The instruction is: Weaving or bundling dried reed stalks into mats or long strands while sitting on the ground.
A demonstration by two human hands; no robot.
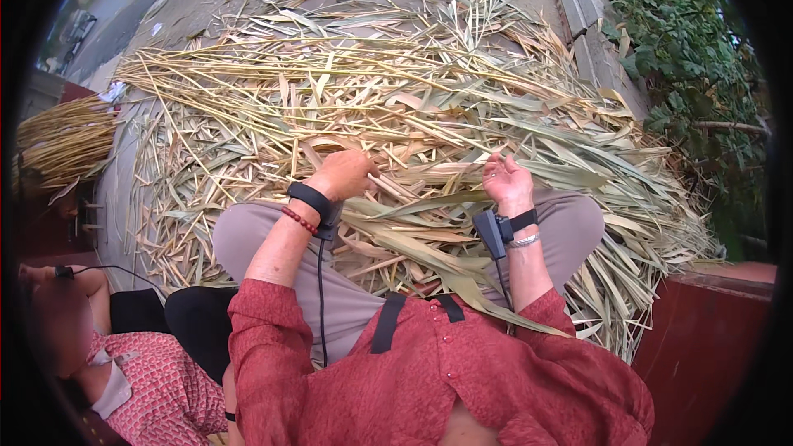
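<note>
My left hand [343, 174] is over the pile near my left knee, back upward and fingers curled inward. What they close on, if anything, is hidden beneath the hand. By my right knee, my right hand [509, 181] is turned palm up with fingers bent toward the thumb; leaf pieces lie right behind the fingertips, and I cannot make out what it grips. Long green-tan leaves [438, 258] stretch across my lap between both forearms. Beyond my hands, thin yellow stalks [248, 74] lie in a loose layer on the dry leaves [570, 167].
A bundle of stalks [66, 136] rests at the far left. Beside me on the left sits another person in a patterned pink shirt [165, 384]. A concrete curb [582, 21] and green bushes [677, 49] border the right side. Black cables [321, 306] hang from my wrist devices.
</note>
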